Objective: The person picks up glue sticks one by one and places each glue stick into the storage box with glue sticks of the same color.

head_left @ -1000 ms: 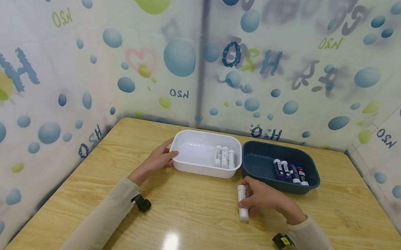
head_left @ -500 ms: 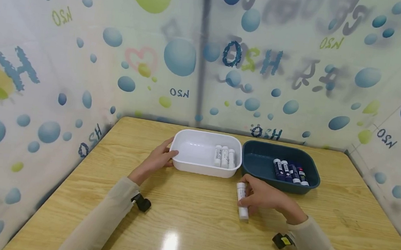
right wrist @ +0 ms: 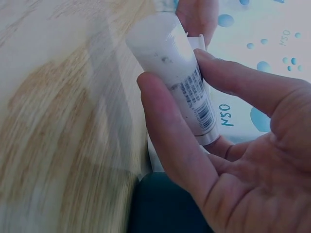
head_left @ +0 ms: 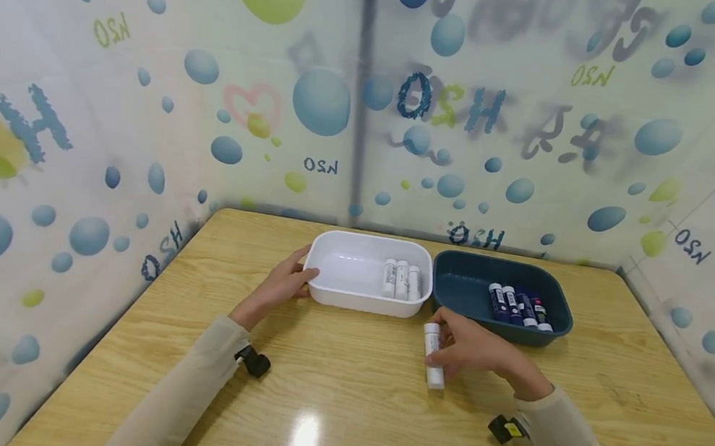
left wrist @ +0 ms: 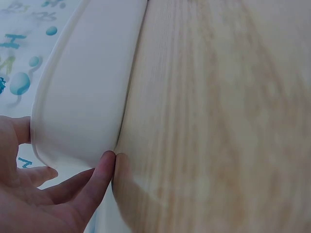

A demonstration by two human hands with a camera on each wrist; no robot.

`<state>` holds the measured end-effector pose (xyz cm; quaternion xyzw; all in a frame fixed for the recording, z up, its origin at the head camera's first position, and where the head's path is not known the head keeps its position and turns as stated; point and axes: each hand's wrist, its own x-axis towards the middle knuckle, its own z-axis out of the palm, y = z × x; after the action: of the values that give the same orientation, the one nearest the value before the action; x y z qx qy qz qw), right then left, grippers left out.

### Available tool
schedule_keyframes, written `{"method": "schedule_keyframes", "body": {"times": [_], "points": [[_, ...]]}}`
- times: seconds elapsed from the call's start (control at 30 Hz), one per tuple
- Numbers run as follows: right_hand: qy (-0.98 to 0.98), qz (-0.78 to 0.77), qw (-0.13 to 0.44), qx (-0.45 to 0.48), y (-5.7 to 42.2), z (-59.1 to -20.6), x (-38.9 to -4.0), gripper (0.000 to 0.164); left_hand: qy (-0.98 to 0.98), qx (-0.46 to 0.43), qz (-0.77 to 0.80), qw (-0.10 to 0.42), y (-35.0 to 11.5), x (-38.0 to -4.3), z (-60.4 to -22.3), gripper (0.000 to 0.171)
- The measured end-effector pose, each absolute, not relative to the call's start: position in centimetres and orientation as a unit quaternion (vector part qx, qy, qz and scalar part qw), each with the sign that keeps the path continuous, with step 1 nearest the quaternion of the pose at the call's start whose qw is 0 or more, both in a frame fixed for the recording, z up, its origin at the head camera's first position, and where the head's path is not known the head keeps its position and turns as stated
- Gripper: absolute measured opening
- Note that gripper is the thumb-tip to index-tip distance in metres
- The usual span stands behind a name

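A small white cylindrical tube (head_left: 434, 354) with a printed label and barcode is pinched between the thumb and fingers of my right hand (head_left: 475, 348), in front of the gap between two trays. My left hand (head_left: 279, 284) holds the left end of the white tray (head_left: 336, 298), its thumb at the rim and fingertips against the end wall (left wrist: 77, 121). Several similar white tubes (head_left: 401, 280) lie side by side at that tray's right end. In the right wrist view the held tube (right wrist: 175, 73) is tilted, with its barcode facing the camera.
Right of the white tray, nearly touching it, stands a dark teal tray (head_left: 464, 292). Several dark blue tubes with white ends (head_left: 511, 304) lie in its right half. Both trays are near the back of the wooden table (head_left: 347, 382), before a patterned curtain wall (head_left: 237, 188).
My right hand has shifted slightly away from me with the white tube, towards the trays. The left hand and both trays stay where they were.
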<state>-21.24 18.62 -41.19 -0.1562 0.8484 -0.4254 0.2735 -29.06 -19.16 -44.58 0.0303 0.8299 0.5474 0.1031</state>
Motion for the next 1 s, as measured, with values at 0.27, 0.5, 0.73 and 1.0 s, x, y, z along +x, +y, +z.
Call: {"method": "schedule_keyframes", "body": {"times": [0.27,0.5,0.73,1.0], "points": [[0.853,-0.421,0.269,-0.151,18.4,-40.9,-21.3,0.056,0.828,0.034,0.551,0.100,-19.2,-29.0,-44.5,0.069],[0.858,-0.418,0.259,-0.149,18.3,-40.3,-21.4,0.058,0.823,0.033,0.557,0.109,-19.1,-29.2,-44.7,0.070],[0.856,-0.420,0.251,-0.165,18.3,-39.3,-22.0,0.058,0.820,0.024,0.558,0.124,-18.8,-28.2,-42.7,0.069],[0.860,-0.417,0.231,-0.184,18.0,-36.8,-22.8,0.054,0.821,0.034,0.556,0.122,-18.5,-26.5,-40.8,0.068]]}}
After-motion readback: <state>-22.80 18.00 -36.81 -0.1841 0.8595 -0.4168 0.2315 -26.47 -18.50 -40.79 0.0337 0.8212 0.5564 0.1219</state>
